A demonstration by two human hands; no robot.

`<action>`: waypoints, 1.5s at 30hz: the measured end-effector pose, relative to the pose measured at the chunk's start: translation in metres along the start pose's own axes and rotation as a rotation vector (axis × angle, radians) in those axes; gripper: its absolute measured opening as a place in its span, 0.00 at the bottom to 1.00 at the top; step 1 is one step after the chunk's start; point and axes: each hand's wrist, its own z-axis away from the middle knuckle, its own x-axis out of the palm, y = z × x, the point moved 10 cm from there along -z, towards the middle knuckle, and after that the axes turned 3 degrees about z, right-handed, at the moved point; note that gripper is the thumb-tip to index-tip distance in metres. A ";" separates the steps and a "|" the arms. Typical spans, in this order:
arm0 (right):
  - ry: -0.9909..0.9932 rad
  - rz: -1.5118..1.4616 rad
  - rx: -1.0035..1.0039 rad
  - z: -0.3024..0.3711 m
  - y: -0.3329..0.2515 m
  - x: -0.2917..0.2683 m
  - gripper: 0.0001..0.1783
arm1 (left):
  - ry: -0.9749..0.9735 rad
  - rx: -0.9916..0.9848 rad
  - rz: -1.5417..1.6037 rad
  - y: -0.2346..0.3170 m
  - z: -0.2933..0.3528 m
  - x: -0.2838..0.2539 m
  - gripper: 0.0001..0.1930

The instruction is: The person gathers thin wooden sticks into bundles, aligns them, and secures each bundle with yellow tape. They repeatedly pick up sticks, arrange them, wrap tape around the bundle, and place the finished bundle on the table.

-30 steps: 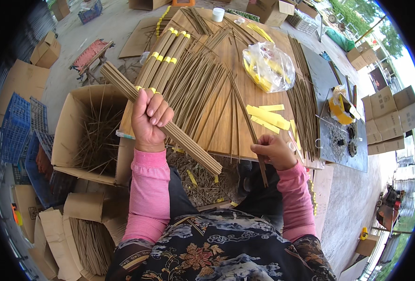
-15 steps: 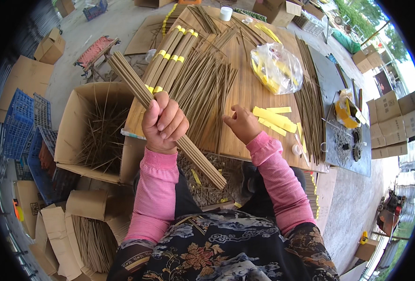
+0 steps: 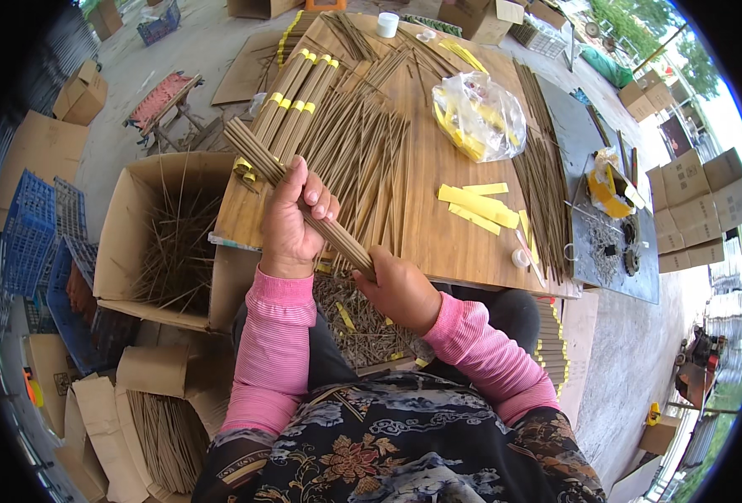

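A bundle of thin brown incense sticks (image 3: 343, 238) slants across in front of me, above the table's near edge. My left hand (image 3: 294, 225) is closed around its middle, thumb lying along the upper side. At the lower right end, my right hand (image 3: 403, 292) wraps the stick ends with curled fingers. Beyond my left hand lie several bundles bound with yellow bands (image 3: 294, 102). Loose brown sticks (image 3: 362, 155) spread over the wooden table (image 3: 438, 243) behind the held bundle. Flat yellow paper strips (image 3: 478, 206) rest to the right, below a clear plastic bag (image 3: 481, 117) with yellow pieces inside.
A cardboard box (image 3: 151, 312) holding loose sticks stands at the table's left corner. Blue crates (image 3: 29, 226) are farther left. On the right, a grey board (image 3: 584, 260) carries a yellow container (image 3: 610, 186). Another open box (image 3: 94, 419) with sticks sits at lower left.
My right hand has moved left and down from above the table onto the bundle's lower end. The bundle has shifted slightly up and left at that end, and my left fingers have turned.
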 end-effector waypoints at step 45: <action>0.118 -0.084 0.096 -0.009 -0.007 -0.048 0.11 | 0.172 0.034 -0.189 -0.028 0.015 -0.001 0.14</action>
